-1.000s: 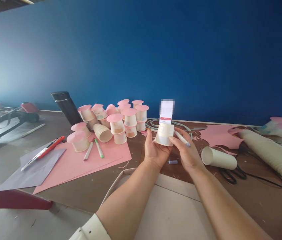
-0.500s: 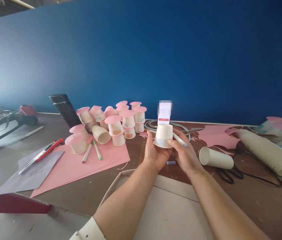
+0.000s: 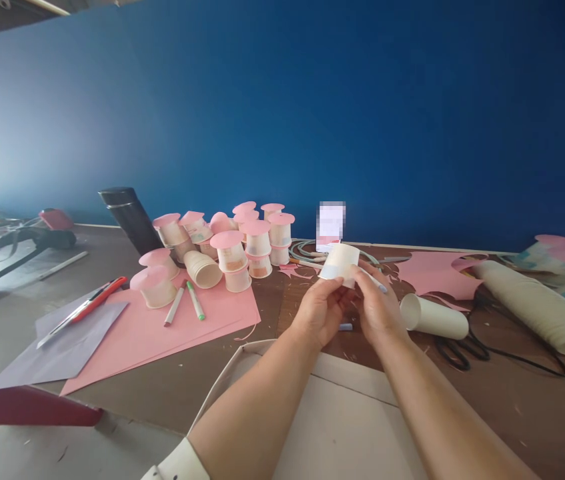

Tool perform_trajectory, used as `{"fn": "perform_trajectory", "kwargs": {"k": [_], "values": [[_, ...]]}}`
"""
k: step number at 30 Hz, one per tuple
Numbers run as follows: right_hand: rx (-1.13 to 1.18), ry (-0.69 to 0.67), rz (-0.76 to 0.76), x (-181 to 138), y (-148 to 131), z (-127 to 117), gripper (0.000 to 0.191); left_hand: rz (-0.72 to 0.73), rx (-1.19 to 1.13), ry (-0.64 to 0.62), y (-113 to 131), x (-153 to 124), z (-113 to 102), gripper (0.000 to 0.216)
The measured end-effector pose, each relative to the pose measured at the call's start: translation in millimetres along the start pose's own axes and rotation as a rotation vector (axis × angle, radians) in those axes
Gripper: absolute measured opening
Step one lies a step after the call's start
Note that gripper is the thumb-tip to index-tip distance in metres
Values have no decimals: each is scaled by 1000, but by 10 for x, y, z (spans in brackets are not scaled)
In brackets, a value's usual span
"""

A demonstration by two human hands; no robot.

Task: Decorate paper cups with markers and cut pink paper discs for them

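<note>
At the far left, a black object [image 3: 17, 250] with arms like straps is blurred, so I cannot tell what it is; below it, a red chair [image 3: 37, 405] is cut off by the edge. A red cutter [image 3: 89, 305] lies on a purple sheet [image 3: 69, 343], which covers part of the pink paper [image 3: 162, 350]. The black bottle [image 3: 129, 217] appears leaning, its lower part hidden behind a group of cups with pink discs [image 3: 227, 240]; the cups at the back are hard to count. The left hand [image 3: 318, 317] grips a white cup [image 3: 345, 260] from below, its thumb on the side; the cup is raised and tilted, and part of its rim is covered by fingers. Behind it stands a phone [image 3: 331, 223], its screen pixelated. The right hand [image 3: 379, 310] also grips the cup and keeps a pen [image 3: 377, 283], mostly concealed by the fingers. A bluish cap [image 3: 346, 327] is partly hidden by the left hand. Rightwards lie a short cup stack [image 3: 437, 318] and a longer cup stack [image 3: 537, 303], which reaches the right edge.
</note>
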State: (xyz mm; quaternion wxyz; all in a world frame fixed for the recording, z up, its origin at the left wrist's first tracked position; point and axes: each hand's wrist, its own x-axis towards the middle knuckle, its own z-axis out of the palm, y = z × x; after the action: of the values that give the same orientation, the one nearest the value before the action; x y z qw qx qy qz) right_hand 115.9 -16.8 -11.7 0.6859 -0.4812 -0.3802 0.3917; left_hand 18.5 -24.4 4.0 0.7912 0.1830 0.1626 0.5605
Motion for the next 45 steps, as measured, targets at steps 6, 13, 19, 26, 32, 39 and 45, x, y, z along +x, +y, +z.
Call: {"fn": "perform_trajectory", "kwargs": {"k": [6,13,19,26,32,39,45], "values": [[-228,257,-431,-37,-127,-51,45,-26,-163,116,102,48,-27,11],[-548,75,-745,-277,-284,6,26,54,-160,78,103,36,-42,12],[-602,73,-751,-256,-216,3,23,57,-136,69,101,16,-35,10],[-669,75,-771,-247,-232,15,22,83,-81,53,88,17,-59,14],[-708,67,-777,-240,-243,13,22,84,-52,31,47,50,-50,15],[-747,59,-818,-229,-247,20,22,93,-22,41,27,49,-33,15],[-741,60,-812,-225,-262,20,22,89,-9,47,24,61,-54,16]]}}
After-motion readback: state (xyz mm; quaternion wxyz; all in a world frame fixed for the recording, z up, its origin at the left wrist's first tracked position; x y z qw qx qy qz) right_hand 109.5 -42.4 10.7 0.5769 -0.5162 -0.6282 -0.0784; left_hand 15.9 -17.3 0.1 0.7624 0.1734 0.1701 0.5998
